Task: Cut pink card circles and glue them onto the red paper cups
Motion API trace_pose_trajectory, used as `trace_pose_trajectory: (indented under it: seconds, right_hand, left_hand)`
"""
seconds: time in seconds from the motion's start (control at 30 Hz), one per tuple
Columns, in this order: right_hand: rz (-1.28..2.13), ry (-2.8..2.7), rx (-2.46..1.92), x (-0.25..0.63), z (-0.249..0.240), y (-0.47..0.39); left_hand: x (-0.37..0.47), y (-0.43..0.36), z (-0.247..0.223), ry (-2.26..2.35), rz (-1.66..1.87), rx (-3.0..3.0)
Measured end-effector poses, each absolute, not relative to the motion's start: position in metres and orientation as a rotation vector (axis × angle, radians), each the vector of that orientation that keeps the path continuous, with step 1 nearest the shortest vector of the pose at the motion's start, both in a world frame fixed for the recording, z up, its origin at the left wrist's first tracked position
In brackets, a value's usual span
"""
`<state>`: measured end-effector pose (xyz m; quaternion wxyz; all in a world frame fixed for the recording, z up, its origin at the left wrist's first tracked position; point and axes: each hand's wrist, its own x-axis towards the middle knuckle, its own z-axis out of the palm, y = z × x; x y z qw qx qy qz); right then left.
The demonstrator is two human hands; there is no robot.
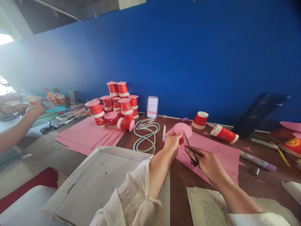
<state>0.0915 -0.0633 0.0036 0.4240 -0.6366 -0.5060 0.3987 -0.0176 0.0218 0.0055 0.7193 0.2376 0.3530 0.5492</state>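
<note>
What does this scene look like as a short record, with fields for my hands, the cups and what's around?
Left hand: holds a pink paper disc
Right hand: holds black-handled scissors, blades at the disc
Below the hands: pink sheet
Cups: red cups stacked left of the hands; one cup on its side, right
Cord: pale, coiled
Far left: another person's hand

the wearer's two hands (173,142) hold one pink disc (180,128) and one pair of scissors (188,142) near one cable coil (146,137).
</note>
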Motion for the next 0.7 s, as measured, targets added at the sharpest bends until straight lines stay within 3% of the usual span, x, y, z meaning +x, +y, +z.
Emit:
trace_pose_trajectory:
  seconds: [0.37, 0.7]
  right_hand:
    - [0.965, -1.355, -1.602, 0.094, 0.003, -0.063]
    - [1.181, -1.359, -1.619, 0.105, 0.005, -0.065]
  left_hand:
    - [-0.018, 0.020, 0.010, 0.832, 1.177, 0.478]
    - [-0.022, 0.022, 0.009, 0.883, 1.181, 0.490]
